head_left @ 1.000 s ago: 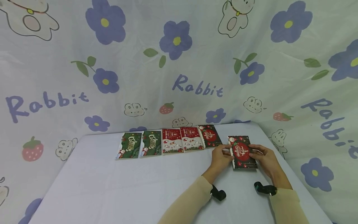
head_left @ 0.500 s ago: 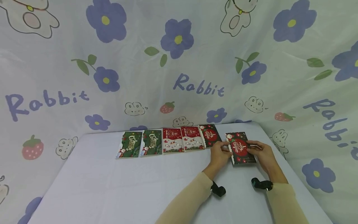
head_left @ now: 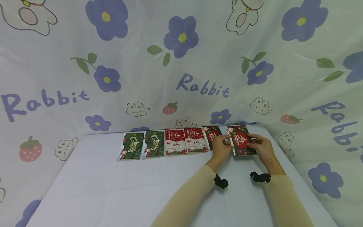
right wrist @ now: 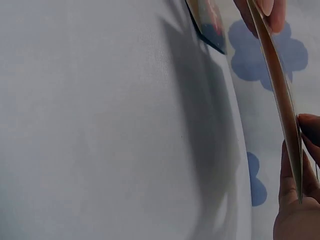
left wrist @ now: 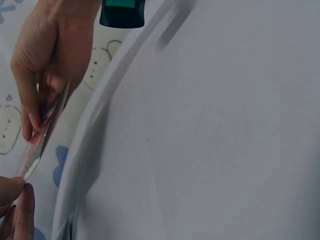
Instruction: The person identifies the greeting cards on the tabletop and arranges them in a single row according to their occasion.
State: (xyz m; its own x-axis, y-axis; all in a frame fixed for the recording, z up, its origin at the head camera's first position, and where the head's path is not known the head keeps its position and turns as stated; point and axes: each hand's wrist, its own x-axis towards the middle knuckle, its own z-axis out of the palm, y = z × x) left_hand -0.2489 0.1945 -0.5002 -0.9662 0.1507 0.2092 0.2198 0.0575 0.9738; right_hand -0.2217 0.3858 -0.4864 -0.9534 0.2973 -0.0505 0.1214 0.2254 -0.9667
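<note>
A dark Christmas card (head_left: 241,138) with a red circle on its front is held up at the right end of a row of cards. My left hand (head_left: 222,148) pinches its left edge, and my right hand (head_left: 263,150) pinches the right edge. Seen edge-on in the right wrist view, the card (right wrist: 280,92) is slightly parted along its side and clear of the white tabletop. The left wrist view shows the card (left wrist: 39,150) stretched between both hands. Just left of it lies a matching dark card (head_left: 210,135), partly covered by my left hand.
Two red-and-white cards (head_left: 175,142) and two green cards (head_left: 131,146) continue the row leftward along the back of the white table (head_left: 113,189). A patterned curtain (head_left: 147,75) rises right behind the row and along the right side.
Both hands have carried the dark card away from me, toward the back edge, and slightly left. It now stands level with the row. The other cards have stayed in place.
</note>
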